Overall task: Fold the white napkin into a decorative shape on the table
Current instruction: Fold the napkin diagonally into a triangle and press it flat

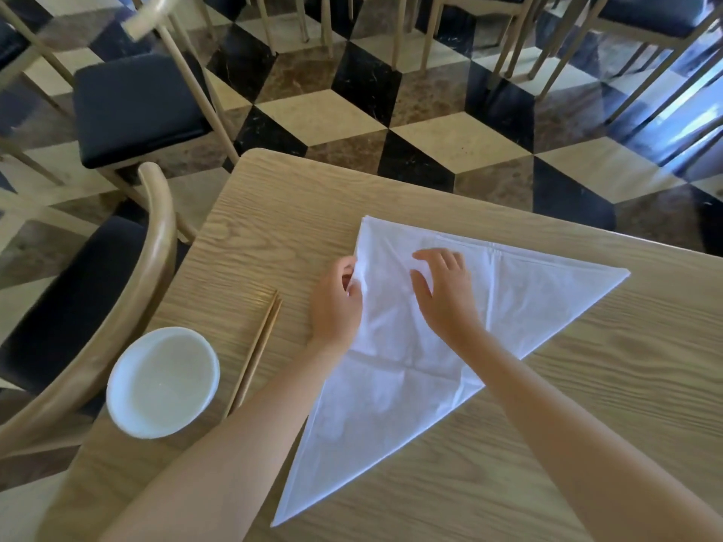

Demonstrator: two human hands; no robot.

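A white napkin (422, 346), folded into a triangle, lies on a wooden table (587, 404). The left hand (336, 307) pinches its left edge; the right hand (444, 291) presses flat, fingers spread. A white bowl (162, 381) and chopsticks (256, 354) sit nearby; no writing is legible.

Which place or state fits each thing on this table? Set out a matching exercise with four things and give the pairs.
Things:
1. napkin
2. bowl
3. chopsticks
4. right hand

Places or states:
A. lying between bowl and napkin
B. pressed flat on the cloth
C. folded into a triangle
D. near the table's left edge

Pairs: 1-C, 2-D, 3-A, 4-B
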